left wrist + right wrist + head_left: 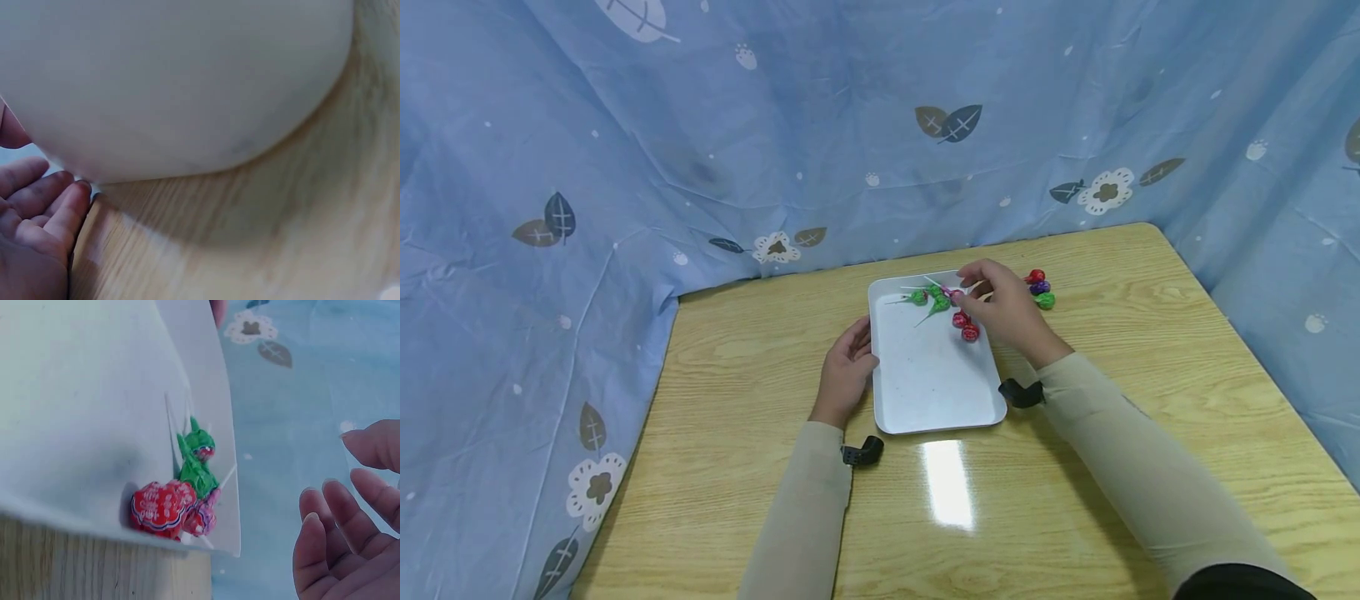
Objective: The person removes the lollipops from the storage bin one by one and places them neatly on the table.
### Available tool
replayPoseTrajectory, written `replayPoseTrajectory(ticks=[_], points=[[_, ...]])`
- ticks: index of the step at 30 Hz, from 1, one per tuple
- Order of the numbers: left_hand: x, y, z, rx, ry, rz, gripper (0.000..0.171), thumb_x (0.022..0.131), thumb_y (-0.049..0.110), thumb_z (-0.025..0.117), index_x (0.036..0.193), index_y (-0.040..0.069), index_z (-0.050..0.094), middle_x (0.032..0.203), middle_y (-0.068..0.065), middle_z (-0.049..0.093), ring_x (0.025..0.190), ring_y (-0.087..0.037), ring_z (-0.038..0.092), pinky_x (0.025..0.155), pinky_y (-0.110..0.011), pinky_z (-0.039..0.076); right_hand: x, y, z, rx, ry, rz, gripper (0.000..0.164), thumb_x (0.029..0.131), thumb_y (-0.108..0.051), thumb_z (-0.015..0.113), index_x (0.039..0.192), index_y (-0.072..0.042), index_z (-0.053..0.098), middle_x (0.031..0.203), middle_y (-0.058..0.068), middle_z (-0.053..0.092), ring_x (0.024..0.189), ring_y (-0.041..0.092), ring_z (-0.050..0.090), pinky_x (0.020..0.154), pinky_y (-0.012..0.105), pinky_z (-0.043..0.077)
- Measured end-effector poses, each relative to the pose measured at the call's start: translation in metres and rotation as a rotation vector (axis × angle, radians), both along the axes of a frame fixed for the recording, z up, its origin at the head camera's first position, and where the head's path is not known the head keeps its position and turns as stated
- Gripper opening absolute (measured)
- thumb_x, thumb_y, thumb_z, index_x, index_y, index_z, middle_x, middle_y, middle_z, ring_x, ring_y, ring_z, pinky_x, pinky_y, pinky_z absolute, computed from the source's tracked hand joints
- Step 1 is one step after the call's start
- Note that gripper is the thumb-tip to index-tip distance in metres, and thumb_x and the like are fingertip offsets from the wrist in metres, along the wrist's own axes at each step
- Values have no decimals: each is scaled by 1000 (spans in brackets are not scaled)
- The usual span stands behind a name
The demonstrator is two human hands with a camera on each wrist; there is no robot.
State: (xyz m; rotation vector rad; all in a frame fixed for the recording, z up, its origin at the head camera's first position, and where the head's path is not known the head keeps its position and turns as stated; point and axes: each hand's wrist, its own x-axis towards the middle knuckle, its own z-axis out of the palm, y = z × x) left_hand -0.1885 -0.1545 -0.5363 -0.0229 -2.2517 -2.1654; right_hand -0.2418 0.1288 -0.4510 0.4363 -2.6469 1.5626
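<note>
My left hand [844, 377] is at the left side of the white tray [925, 392], its thumb and fingers holding the rim. The left wrist view shows the tray's pale wall [187, 81] with fingertips [78, 187] right at its edge. Several wrapped lollipops lie at the tray's far end: green ones [938, 303], red ones [970, 333] and a pink one [201, 519]. Above the far right corner hovers my right hand [1003, 307], its fingers loosely bent and apart, with nothing between them in the right wrist view.
On the wooden table [760, 350], just right of my right hand, lie a red lollipop [1036, 276], a purple lollipop [1040, 287] and a green lollipop [1045, 301]. A blue patterned curtain [850, 150] hangs behind the table and along its sides.
</note>
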Motion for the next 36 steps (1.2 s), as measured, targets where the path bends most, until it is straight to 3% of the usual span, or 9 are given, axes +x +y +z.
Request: replayPoseTrajectory(ticks=[7, 16, 28, 36], points=[[0, 0, 1, -2, -1, -2, 68, 95, -5, 59, 161, 6, 52, 156, -11, 59, 137, -21, 60, 112, -32, 50, -3, -8, 1, -2, 3, 8, 36, 103, -11, 76, 136, -3, 66, 127, 19, 66, 107, 31, 66, 81, 39, 60], [0, 0, 1, -3, 2, -1, 67, 95, -6, 59, 161, 5, 52, 156, -12, 58, 138, -20, 59, 113, -32, 50, -8, -19, -2, -34, -3, 47, 35, 103, -8, 73, 136, 0, 64, 128, 18, 64, 108, 32, 65, 86, 48, 59], [-2, -2, 0, 1, 7, -14, 68, 96, -7, 58, 162, 5, 51, 157, -12, 58, 139, -21, 59, 111, -28, 50, -16, -29, -4, -26, -24, 53, 38, 102, -6, 73, 137, 4, 64, 129, 22, 63, 107, 34, 65, 92, 49, 57], [-2, -2, -1, 28, 7, -17, 68, 96, -9, 58, 162, 3, 50, 157, -13, 57, 139, -22, 59, 112, -30, 50, -20, -40, -5, -5, -46, 52, 38, 101, -8, 74, 137, 1, 65, 130, 21, 63, 109, 34, 64, 93, 50, 56]])
